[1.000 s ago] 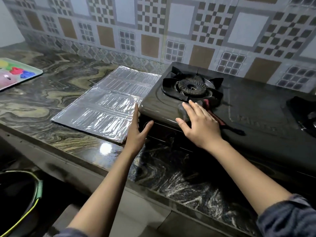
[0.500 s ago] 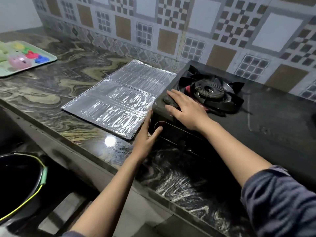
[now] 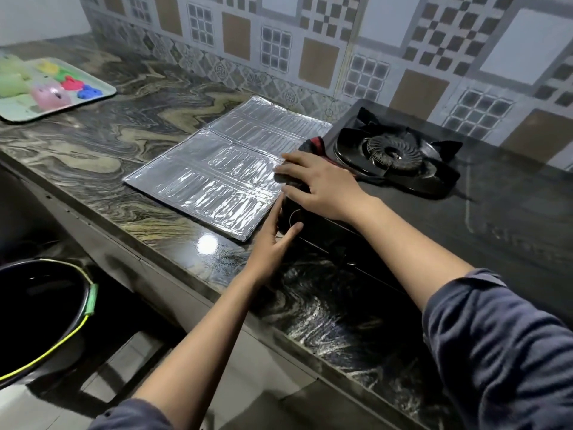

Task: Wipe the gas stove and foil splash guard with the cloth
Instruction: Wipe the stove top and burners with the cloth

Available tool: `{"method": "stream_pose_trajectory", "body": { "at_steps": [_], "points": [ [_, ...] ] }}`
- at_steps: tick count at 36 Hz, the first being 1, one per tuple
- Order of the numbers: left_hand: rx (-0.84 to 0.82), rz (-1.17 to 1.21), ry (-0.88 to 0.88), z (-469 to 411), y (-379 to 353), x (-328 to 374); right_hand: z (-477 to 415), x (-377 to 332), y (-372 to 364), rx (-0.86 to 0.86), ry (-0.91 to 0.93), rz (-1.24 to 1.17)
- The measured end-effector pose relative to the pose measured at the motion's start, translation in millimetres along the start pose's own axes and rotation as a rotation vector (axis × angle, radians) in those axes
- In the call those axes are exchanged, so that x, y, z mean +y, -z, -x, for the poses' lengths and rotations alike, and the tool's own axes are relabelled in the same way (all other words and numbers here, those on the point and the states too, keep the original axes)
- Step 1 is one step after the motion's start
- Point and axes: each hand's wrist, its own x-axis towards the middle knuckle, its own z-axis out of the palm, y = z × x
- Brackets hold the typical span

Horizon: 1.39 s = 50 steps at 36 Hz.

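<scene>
A black gas stove (image 3: 496,212) stands on the marble counter, its burner (image 3: 392,152) at the left end. My right hand (image 3: 319,184) presses flat on a dark cloth with a red stripe (image 3: 313,144) at the stove's left edge; most of the cloth is hidden under the hand. My left hand (image 3: 276,240) rests against the stove's front left corner, fingers straight, thumb on the front panel. The silver foil splash guard (image 3: 223,169) lies flat on the counter just left of the stove.
A green tray (image 3: 93,99) with colourful small items sits at the far left of the counter (image 3: 93,156). A black bucket (image 3: 40,311) with a yellow-green handle stands on the floor below left. A tiled wall (image 3: 279,41) runs behind.
My right hand has slid the cloth leftward across the stove top, from in front of the burner to the left edge. The left hand has stayed at the stove's corner.
</scene>
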Motion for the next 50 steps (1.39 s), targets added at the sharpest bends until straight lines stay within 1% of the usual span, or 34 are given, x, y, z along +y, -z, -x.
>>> {"method": "stream_pose_trajectory", "body": {
  "at_steps": [5,8,11,15,19,23,29,36,43,47,50],
  "points": [
    [-0.001,0.022,0.008,1,1,2,9,0,-1,-0.014,0.156,0.147],
    [-0.025,0.017,0.012,1,4,3,16,1,-2,0.005,0.209,0.197],
    [-0.067,0.024,0.025,0,8,2,25,2,-5,0.030,0.219,0.245],
    [-0.103,0.040,0.017,-4,13,-1,40,2,-11,0.076,0.184,0.337],
    [-0.126,0.008,0.002,-4,16,3,54,-1,-16,0.181,0.091,0.375],
    [-0.134,0.010,0.010,-4,17,2,70,-7,-20,0.264,-0.057,0.433],
    [-0.153,-0.021,-0.094,-5,15,-1,91,-13,-22,0.330,-0.295,0.464],
    [-0.165,-0.040,-0.104,-3,16,-2,115,-18,-26,0.418,-0.491,0.507],
    [-0.199,-0.062,-0.057,-4,19,-4,148,-12,-23,0.451,-0.626,0.526],
    [-0.182,-0.076,-0.028,-5,19,-4,163,-8,-19,0.437,-0.664,0.507],
    [-0.167,-0.088,-0.006,-4,16,-4,175,-5,-17,0.457,-0.698,0.507]
  ]
}}
